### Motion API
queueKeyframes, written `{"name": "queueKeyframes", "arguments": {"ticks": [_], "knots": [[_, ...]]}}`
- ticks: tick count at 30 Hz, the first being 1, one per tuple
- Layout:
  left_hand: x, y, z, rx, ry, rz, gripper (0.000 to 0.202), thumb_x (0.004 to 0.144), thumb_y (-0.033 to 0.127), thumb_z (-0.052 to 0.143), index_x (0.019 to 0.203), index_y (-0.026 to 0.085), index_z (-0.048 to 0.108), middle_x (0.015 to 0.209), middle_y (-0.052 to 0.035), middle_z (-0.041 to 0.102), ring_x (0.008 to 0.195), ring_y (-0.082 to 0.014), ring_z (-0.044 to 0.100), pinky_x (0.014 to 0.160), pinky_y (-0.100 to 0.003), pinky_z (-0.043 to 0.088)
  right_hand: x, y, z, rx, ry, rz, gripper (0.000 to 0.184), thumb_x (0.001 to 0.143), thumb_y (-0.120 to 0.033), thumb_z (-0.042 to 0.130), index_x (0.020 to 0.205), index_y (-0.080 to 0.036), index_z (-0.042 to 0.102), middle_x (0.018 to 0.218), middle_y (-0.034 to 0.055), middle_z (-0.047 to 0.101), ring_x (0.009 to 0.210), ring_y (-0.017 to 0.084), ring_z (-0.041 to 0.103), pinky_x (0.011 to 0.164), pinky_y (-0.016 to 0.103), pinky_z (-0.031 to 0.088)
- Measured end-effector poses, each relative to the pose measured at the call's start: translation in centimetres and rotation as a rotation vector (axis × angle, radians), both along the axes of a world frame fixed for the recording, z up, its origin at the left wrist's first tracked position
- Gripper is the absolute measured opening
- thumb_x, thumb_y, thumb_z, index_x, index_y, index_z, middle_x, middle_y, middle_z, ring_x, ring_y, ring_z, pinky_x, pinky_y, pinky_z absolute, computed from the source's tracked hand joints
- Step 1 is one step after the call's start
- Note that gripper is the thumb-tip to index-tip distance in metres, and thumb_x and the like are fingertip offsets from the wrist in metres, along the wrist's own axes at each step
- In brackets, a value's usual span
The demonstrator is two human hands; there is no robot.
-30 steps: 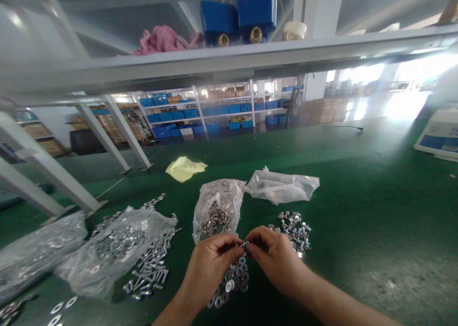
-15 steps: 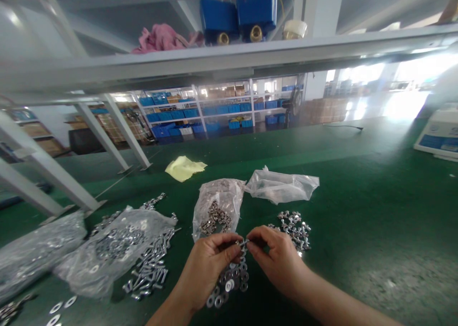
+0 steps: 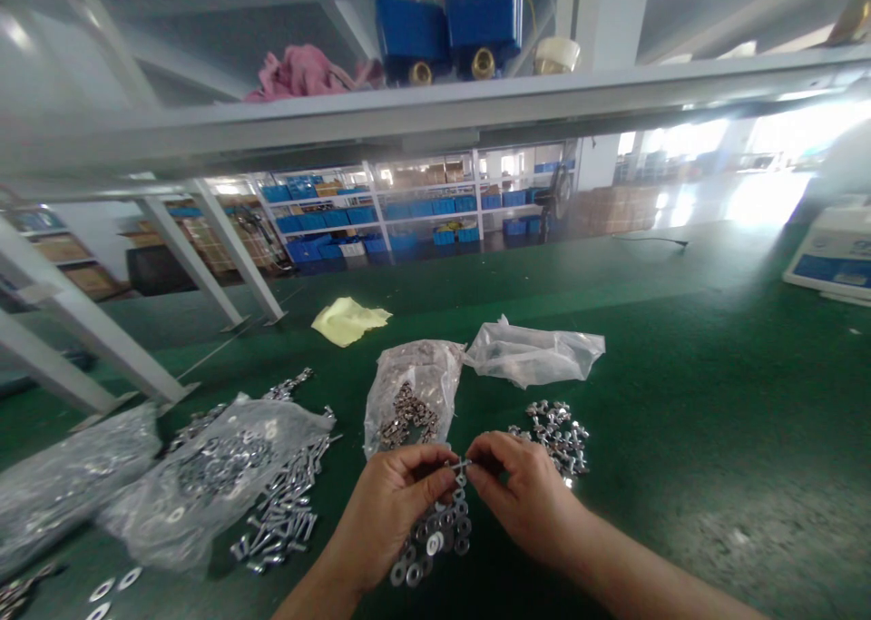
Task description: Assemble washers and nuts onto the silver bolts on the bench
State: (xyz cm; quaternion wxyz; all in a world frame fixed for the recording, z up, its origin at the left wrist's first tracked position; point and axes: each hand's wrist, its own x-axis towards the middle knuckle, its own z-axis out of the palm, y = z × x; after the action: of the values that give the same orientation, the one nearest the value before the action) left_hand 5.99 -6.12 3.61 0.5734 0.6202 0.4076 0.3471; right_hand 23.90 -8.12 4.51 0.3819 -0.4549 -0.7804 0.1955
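Note:
A small metal screw (image 3: 461, 465), a washer seemingly upright on its shank, lies crosswise between my fingertips. My left hand (image 3: 401, 493) is closed in a pinch on its left end. On the other end, the thumb and forefinger of my right hand (image 3: 523, 484) are pinched; any small part inside them is hidden. Flat washers (image 3: 435, 542) lie loose on the table just below. Behind my left hand is a clear bag of brownish metal nuts (image 3: 408, 411). A pile of small shiny metal fittings (image 3: 562, 434) sits beyond my right hand.
To the left lie loose screws (image 3: 282, 520), a plastic bag of washers (image 3: 218, 466) and another filled bag (image 3: 74, 484). A crumpled plastic bag (image 3: 537, 352) and a yellow cloth (image 3: 350, 320) lie farther back on the green table. A shelf (image 3: 435, 112) crosses overhead.
Both hands stay nearly in place. The screw and washer between the fingertips show slightly more clearly, with the fingers shifted a little; the whole view has moved slightly.

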Motion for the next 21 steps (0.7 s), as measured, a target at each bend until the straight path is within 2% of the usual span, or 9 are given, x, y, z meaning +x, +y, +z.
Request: {"name": "queueKeyframes", "arguments": {"ticks": [4, 9, 11, 16, 21], "knots": [[0.08, -0.13, 0.07, -0.013, -0.015, 0.014, 0.031, 0.075, 0.029, 0.056, 0.101, 0.012, 0.056, 0.075, -0.0041, 0.057, 0.067, -0.0101, 0.049, 0.063, -0.022, 0.039, -0.07, 0.04, -0.01, 0.045, -0.013, 0.021, 0.006, 0.081, -0.017, 0.045, 0.084, -0.017, 0.05, 0.077, -0.0012, 0.051, 0.071, 0.008, 0.046, 0.063, 0.019, 0.033], [0.25, -0.04, -0.33, -0.249, -0.271, 0.011, 0.022, 0.072, 0.024, 0.059, 0.088, 0.009, 0.058, 0.078, -0.0061, 0.054, 0.067, -0.0091, 0.048, 0.058, -0.019, 0.037, -0.12, -0.07, -0.17, 0.132, -0.045, 0.078, 0.008, 0.083, -0.017, 0.041, 0.088, -0.016, 0.048, 0.08, 0.001, 0.05, 0.074, 0.009, 0.044, 0.066, 0.02, 0.033], [0.22, 0.02, -0.42, -0.279, -0.305, -0.005, 0.02, 0.072, 0.022, 0.059, 0.087, 0.008, 0.058, 0.078, -0.0065, 0.054, 0.066, -0.0089, 0.048, 0.058, -0.019, 0.037, -0.06, -0.05, -0.14, 0.137, -0.051, 0.09, 0.008, 0.084, -0.018, 0.041, 0.088, -0.016, 0.048, 0.081, 0.0012, 0.05, 0.073, 0.009, 0.044, 0.066, 0.02, 0.033], [0.14, -0.1, -0.4, -0.167, -0.229, -0.039, 0.023, 0.075, 0.021, 0.056, 0.094, 0.009, 0.058, 0.077, -0.0057, 0.055, 0.066, -0.0089, 0.047, 0.062, -0.021, 0.037, -0.02, -0.08, 0.07, 0.079, -0.094, 0.032, 0.011, 0.085, -0.024, 0.04, 0.084, -0.016, 0.048, 0.076, 0.001, 0.05, 0.071, 0.009, 0.044, 0.064, 0.02, 0.031], [0.35, -0.39, 0.11, -0.024, -0.044, -0.05, 0.025, 0.076, 0.029, 0.055, 0.093, 0.011, 0.058, 0.073, -0.0037, 0.055, 0.067, -0.0098, 0.047, 0.062, -0.021, 0.036, -0.35, -0.34, -0.57, -0.036, -0.172, -0.017, 0.033, 0.089, -0.032, 0.031, 0.064, -0.014, 0.043, 0.059, -0.0001, 0.045, 0.055, 0.007, 0.04, 0.054, 0.02, 0.028]]}}
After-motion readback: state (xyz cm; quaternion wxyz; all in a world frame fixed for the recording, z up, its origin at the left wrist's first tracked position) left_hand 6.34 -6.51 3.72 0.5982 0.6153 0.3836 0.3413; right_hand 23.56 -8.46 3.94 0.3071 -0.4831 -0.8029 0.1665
